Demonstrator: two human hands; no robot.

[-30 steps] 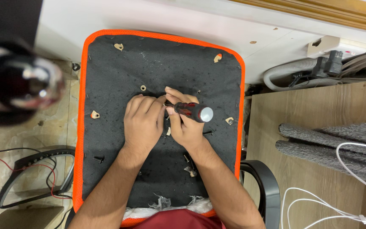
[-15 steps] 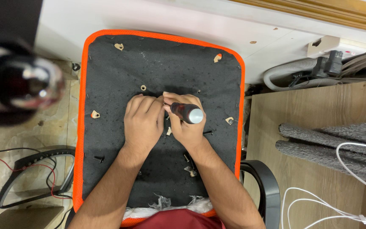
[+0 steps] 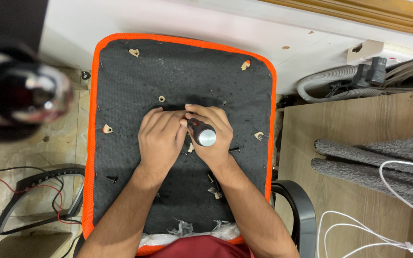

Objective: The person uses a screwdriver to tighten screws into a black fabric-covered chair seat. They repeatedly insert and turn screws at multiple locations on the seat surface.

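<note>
Pale tiled floor (image 3: pixel 20 157) runs down the left, a white wall base behind and a wooden board (image 3: pixel 359 157) to the right with 2 grey fuzzy strips (image 3: pixel 374 160) and white cables (image 3: pixel 388 229) on it. Between them lies an upturned chair seat (image 3: pixel 135 86), its underside covered in black fabric edged with an orange mesh border, with small holes showing pale wood and a few loose black screws (image 3: pixel 112 179) on it.

Near the seat's middle, the person's right hand (image 3: pixel 213 131) is wrapped around a screwdriver (image 3: pixel 201 134), fingers clenched round its dark handle. That handle is black with a red band and ends in a round silver cap, which points almost straight up at the camera, so the tool stands nearly upright with its tip hidden under the hand. Just beside it, the left hand (image 3: pixel 161 138) rests palm down on the fabric, fingers bent and touching the right hand's fingers at the tool's base; whether it pinches anything I cannot tell.

A black curved armrest (image 3: pixel 302 210) lies by the seat's lower right corner.
</note>
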